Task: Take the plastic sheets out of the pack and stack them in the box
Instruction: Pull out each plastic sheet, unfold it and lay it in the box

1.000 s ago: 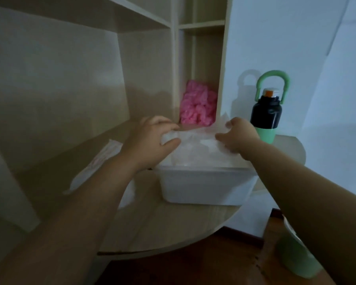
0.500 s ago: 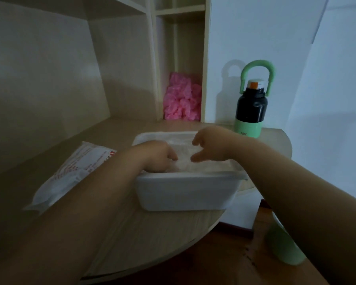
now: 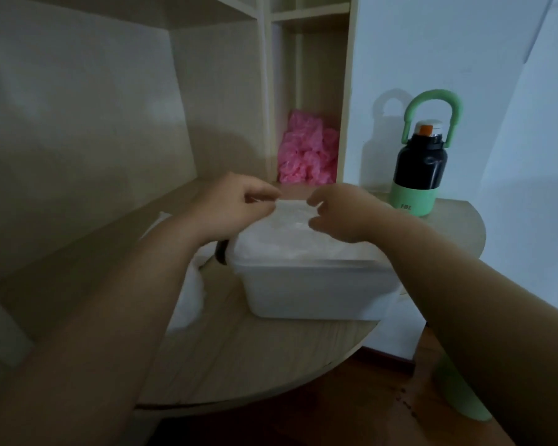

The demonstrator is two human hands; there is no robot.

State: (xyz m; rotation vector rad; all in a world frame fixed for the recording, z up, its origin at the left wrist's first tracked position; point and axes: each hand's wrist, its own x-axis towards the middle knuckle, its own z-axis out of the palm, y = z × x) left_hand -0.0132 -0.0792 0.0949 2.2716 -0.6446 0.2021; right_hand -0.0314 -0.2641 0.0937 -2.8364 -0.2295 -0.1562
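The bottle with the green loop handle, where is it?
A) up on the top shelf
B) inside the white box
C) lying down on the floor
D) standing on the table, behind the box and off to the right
D: the bottle stands upright on the table, behind and to the right of the white box, apart from it.

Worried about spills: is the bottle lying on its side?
No, the bottle stands upright on the table, its green handle raised.
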